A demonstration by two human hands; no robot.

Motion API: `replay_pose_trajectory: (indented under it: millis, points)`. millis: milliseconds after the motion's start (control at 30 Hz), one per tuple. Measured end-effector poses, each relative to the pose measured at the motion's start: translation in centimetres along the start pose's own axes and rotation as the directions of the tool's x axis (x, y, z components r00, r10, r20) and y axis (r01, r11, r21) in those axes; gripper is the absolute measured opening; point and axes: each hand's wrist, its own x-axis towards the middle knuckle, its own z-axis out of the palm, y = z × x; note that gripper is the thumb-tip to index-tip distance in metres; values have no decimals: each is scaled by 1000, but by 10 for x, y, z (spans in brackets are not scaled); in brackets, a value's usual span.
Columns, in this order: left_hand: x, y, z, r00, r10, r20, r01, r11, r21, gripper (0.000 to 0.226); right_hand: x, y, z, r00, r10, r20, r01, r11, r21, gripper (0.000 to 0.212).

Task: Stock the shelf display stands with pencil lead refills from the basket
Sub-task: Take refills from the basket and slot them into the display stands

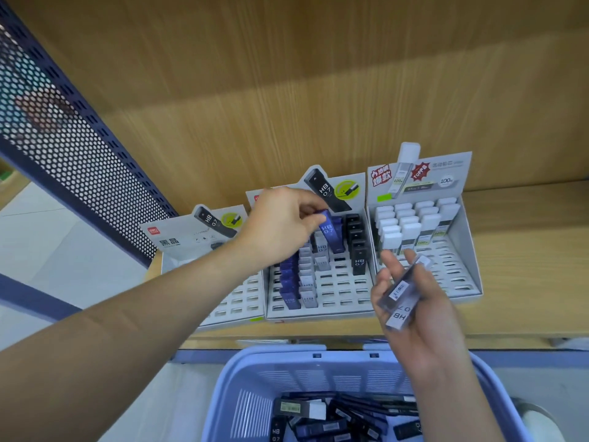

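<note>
**Refills, stands and basket**

I see one blue refill point(330, 231) tilted over the middle stand point(338, 298), which has blue, grey and black rows. The right stand point(459, 275) holds white-capped ones. Two clear refills point(401, 291) are slanted before it. The lilac basket point(242, 378) holds dark refills point(334, 419) lying loose.

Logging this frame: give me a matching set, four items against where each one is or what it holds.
1 left hand
2 right hand
3 white-capped refills
4 basket

a in the right stand
b pinches a blue case at the middle stand
c holds translucent cases
d below the shelf, loose refills inside

Pairs: 1-b, 2-c, 3-a, 4-d
</note>
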Motion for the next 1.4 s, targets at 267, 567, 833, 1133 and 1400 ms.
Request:
replay_pose_trajectory:
  millis: [267, 567, 833, 1133, 1400]
  points:
    - [10, -12, 29, 996, 3, 91, -15, 991, 134, 22, -1, 1, -2, 1000, -6, -30, 7, 999, 39, 29]
    - [12, -12, 36, 996, 28, 89, -37, 994, 106, 21, -1, 4, -5, 1000, 4, 5, -4, 1000, 0, 29]
    - [17, -7, 35, 991, 19, 130, -35, 991, 126, 18, 0, 5, -5, 1000, 28, 0, -28, 999, -15, 33]
    - [21, -14, 50, 971, 108, 214, -177, 925, 337, 18, -1, 6, -4, 998, 45, 38, -44, 999, -6, 32]
    - [14, -5, 35, 999, -1, 43, -4, 994, 112, 11, -1, 6, -2, 997, 53, 57, -53, 999, -2, 31]
